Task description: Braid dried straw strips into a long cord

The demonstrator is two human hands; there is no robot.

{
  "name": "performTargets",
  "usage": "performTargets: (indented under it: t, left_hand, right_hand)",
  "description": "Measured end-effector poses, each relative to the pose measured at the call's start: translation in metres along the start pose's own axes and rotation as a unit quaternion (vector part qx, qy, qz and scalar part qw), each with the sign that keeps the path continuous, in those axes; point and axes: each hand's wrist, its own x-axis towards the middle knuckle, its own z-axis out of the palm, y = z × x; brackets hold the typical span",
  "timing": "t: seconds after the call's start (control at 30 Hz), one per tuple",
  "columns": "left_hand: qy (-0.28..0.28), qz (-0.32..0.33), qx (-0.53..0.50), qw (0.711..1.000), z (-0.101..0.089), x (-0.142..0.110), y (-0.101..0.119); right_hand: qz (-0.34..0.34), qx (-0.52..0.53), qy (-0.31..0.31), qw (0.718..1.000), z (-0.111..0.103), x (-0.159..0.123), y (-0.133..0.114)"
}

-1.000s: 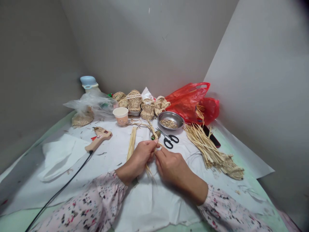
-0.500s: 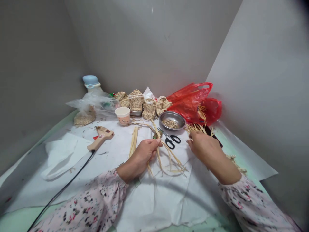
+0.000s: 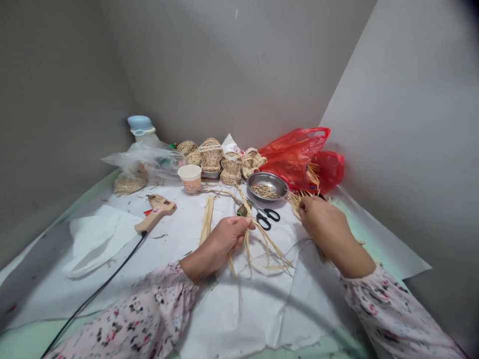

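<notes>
Between thumb and fingers, my left hand (image 3: 226, 242) pinches a straw braid (image 3: 247, 203) over the white sheet. Loose strands (image 3: 275, 249) fan out below the grip, toward the right. Beside the braid is a small dark greenish object (image 3: 241, 211), partly hidden. My right hand (image 3: 327, 227) is on the bundle of straw strips (image 3: 295, 200) at the right, fingertips closed on strips near its far end; the hand covers most of the bundle. Scissors (image 3: 268, 217) with black handles lie between the hands. A flat pale strip (image 3: 207, 219) lies left of the braid.
A glue gun (image 3: 160, 213) with a black cord lies left. Behind stand a paper cup (image 3: 190, 180), several woven straw pieces (image 3: 211, 157) and a steel bowl (image 3: 267, 176) of short bits. A red plastic bag (image 3: 288, 154), a clear bag (image 3: 149, 157) and a blue-capped bottle (image 3: 140, 127) sit farther back.
My right hand has left the braid and moved right to the straw bundle, closing on strips there. My left hand keeps its pinch on the braid, whose loose strands now spread rightward.
</notes>
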Motion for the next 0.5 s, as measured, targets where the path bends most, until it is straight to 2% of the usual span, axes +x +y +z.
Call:
performTargets:
  t: [0.1, 0.2, 0.37, 0.5]
  left_hand:
    - [-0.005, -0.010, -0.006, 1.000, 0.001, -0.001, 0.002]
    - [-0.012, -0.013, -0.023, 1.000, 0.002, -0.001, 0.003]
    - [-0.023, -0.001, -0.077, 0.997, 0.002, -0.001, 0.004]
    - [-0.011, -0.008, -0.104, 0.994, 0.002, -0.001, 0.005]
  right_hand:
    - [-0.112, 0.125, 0.117, 0.979, -0.010, -0.004, -0.012]
    - [-0.240, 0.240, 0.181, 0.923, -0.014, -0.012, -0.027]
    - [-0.388, 0.287, 0.191, 0.855, -0.005, -0.028, -0.045]
    - [-0.460, 0.255, 0.176, 0.832, 0.005, -0.038, -0.053]
